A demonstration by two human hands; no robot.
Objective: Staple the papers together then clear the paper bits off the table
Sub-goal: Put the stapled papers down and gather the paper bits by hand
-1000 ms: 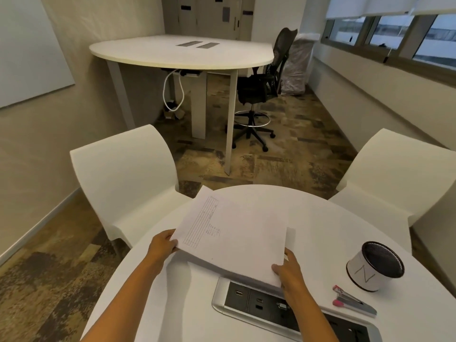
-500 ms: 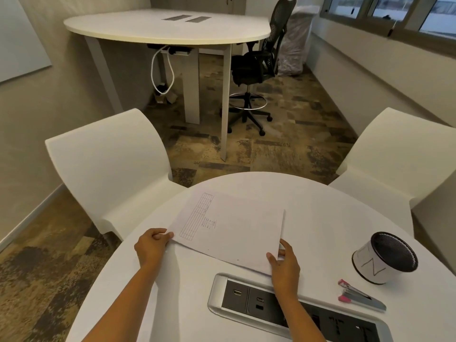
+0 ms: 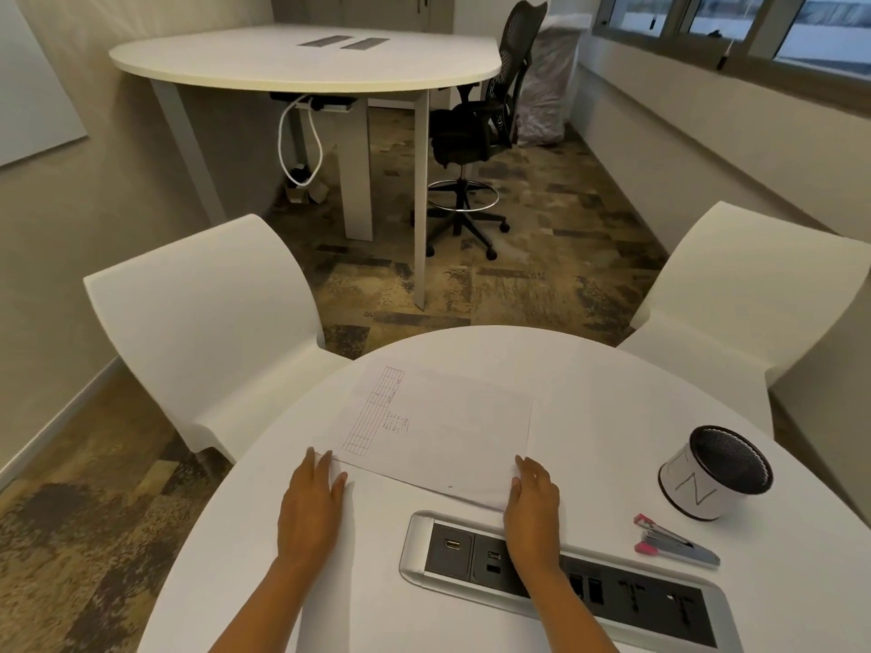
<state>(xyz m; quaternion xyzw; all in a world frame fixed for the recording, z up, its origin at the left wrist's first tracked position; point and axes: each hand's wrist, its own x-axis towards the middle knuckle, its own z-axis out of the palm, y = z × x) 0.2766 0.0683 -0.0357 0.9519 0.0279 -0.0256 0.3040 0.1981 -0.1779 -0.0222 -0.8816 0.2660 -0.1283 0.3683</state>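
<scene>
Bare tabletop (image 3: 612, 393) between papers (image 3: 438, 426) and stapler (image 3: 674, 542); cup (image 3: 711, 473) just beyond, socket panel (image 3: 636, 596) alongside.

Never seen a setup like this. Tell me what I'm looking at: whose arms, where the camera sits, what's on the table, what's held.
No machine here: a person works with bare hands. The camera is worn on their head, looking forward and down, so both arms reach in from the bottom edge. The left hand and right hand lie flat, fingers straight, on the near corners of the papers, which lie on the round white table. Nothing is gripped. At the right sit a pink and grey stapler, untouched, and a black mesh cup wrapped in white paper. A power socket panel is set into the tabletop.
</scene>
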